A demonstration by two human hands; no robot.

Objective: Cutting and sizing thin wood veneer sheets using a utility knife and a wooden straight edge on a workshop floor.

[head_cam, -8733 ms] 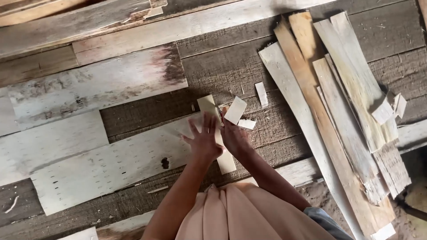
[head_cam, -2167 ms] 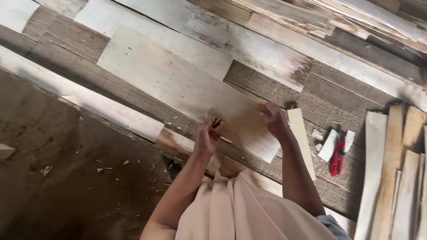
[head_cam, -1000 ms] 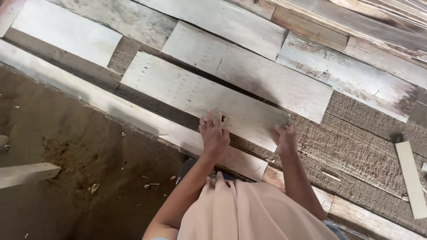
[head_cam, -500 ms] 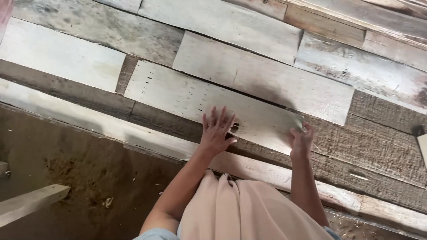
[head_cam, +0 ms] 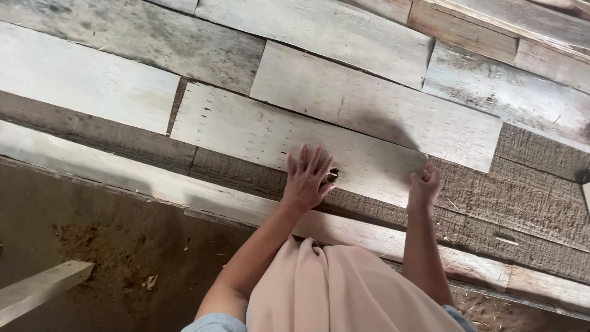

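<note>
A thin pale veneer sheet (head_cam: 246, 129) with rows of small slits lies flat on the weathered plank floor (head_cam: 516, 203). My left hand (head_cam: 306, 179) rests palm down on the sheet's near edge, fingers spread, next to a small dark knot hole. My right hand (head_cam: 424, 184) pinches the sheet's right-hand corner between fingers and thumb. Both forearms reach forward from my pale pink garment at the bottom of the view.
More pale veneer sheets (head_cam: 375, 101) lie side by side beyond and to the left (head_cam: 80, 80). A long board (head_cam: 123, 178) edges the platform; bare dirt ground (head_cam: 92, 240) lies below at left with a loose wooden piece (head_cam: 43, 289).
The view has shifted along the floor over the last seconds. The sheet has slid into line with its neighbours; my left hand now lies flat on it and my right grips its corner.
</note>
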